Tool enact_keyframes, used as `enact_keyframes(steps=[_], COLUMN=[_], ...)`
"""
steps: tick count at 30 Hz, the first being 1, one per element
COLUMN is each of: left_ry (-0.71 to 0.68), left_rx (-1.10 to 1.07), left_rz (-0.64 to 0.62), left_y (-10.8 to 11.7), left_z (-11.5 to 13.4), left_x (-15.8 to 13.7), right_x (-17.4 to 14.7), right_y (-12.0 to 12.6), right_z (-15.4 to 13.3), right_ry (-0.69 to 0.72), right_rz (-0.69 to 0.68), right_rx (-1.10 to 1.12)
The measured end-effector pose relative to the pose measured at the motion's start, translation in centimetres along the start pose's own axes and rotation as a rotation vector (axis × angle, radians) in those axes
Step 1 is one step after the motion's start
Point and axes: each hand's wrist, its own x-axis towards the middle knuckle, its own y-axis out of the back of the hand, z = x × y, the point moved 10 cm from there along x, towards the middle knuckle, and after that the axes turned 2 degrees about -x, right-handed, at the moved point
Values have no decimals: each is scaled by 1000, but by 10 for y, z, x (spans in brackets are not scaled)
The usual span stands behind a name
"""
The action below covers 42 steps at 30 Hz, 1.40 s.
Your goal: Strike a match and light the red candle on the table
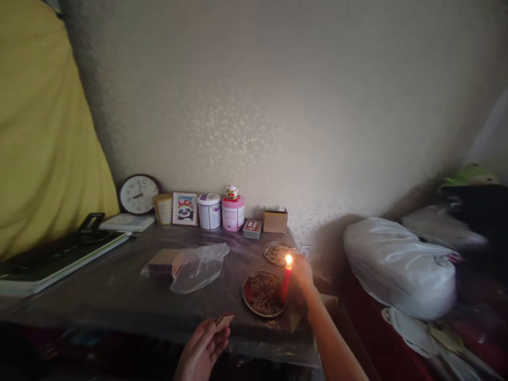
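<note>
In my left hand (205, 344), at the front edge of the table, a small matchbox (224, 321) is gripped between thumb and fingers. A lit red candle (285, 286) stands at the right side of a round plate (246, 306) with a speckled brown surface. My right hand (301, 274) reaches past the candle to a second plate (266, 259) holding thin sticks like used matches. Its fingers look pinched together at that plate's right rim. The flame and candle partly cover them, so what they hold is unclear.
A brown block (164, 262) in clear plastic (202, 272) lies mid-table. Along the wall stand a clock (138, 194), framed panda picture (185, 210), tins (209, 211), a grey-red box (252, 228) and open carton (275, 220). White bags (397, 264) sit at right.
</note>
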Motion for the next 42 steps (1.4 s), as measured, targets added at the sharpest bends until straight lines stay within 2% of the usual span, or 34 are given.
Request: enact_keyframes(steps=[5,10,13,16,21,23,25,27,30,33,37,40,42], left_ry=[29,30,17,7,-6,-2,-7,-34,-93,-141,-143,-149,-158], left_rx=[5,0,16,20,34,61,112,178,276,388,474,555,598], left_rz=[15,6,21,10,-69,-98,-129,-167,-229,-257,-328,-493,-517], left_y=[2,1,1,-2,-13,-18,-21,-25,-29,-30,-40,-61,-66], left_z=[-2,-4,-3,-1,0,-2,-5,-7,-11,-15,-18,-18,-16], left_x=[5,7,5,1,-10,-14,-17,-18,-16,-13,-24,-48,-57], right_x=[0,-3,-5,-16,-69,-102,-135,-165,-197,-217,-230,-235,-237], right_y=[-6,-1,9,33,93,111,117,111,89,69,50,40,36], right_z=[-9,-14,-8,4,23,20,1,-29,-82,-115,-111,-106,-104], right_ry=[2,-3,-43,-90,-157,-173,-136,-59,83,200,223,266,278], right_rz=[-79,-56,-21,57,243,287,263,191,46,24,116,109,94], right_rx=[-1,24,48,93,202,249,301,448,578,660,687,666,661])
